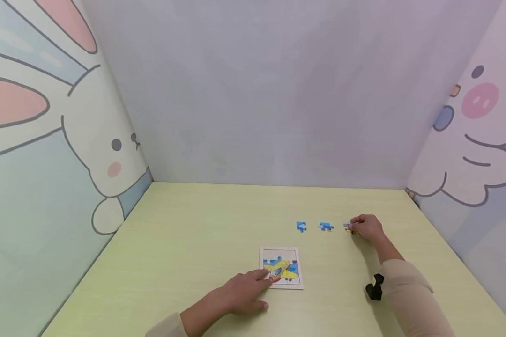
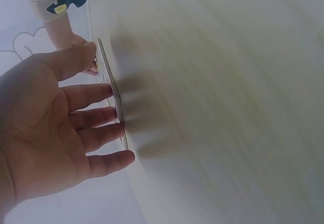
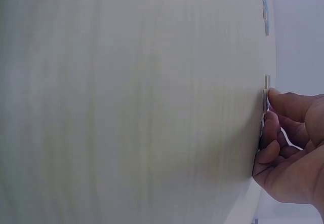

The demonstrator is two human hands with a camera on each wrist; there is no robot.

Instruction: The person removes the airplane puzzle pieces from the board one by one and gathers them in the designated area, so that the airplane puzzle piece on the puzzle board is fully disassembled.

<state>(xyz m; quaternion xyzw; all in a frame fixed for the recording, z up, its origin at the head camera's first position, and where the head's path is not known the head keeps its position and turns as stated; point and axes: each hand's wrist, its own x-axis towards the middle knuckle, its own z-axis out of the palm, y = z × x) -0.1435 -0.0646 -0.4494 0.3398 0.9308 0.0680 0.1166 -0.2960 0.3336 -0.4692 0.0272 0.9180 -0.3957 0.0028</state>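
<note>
A jigsaw board [image 1: 293,286] with a white frame lies on the table, partly filled with a yellow aeroplane picture; its upper part shows bare backing. My left hand [image 1: 245,292] rests its fingertips on the board's left side, fingers mostly straight. In the left wrist view those fingers meet the thin board [image 2: 119,105] at its edge. Farther off to the right, my right hand [image 1: 368,228] pinches a blue-and-yellow puzzle piece [image 1: 347,226] between thumb and fingers, close to the tabletop. The right wrist view shows the thumb on the piece [image 3: 266,98], which is seen edge-on.
Two blue-and-white puzzle pieces lie in a row left of my right hand, one nearer [image 1: 326,226] and one farther [image 1: 301,226]. A grey wall [image 1: 253,93] closes the table's back. Panels with a cartoon rabbit [image 1: 109,164] and a pig [image 1: 480,145] stand at the sides.
</note>
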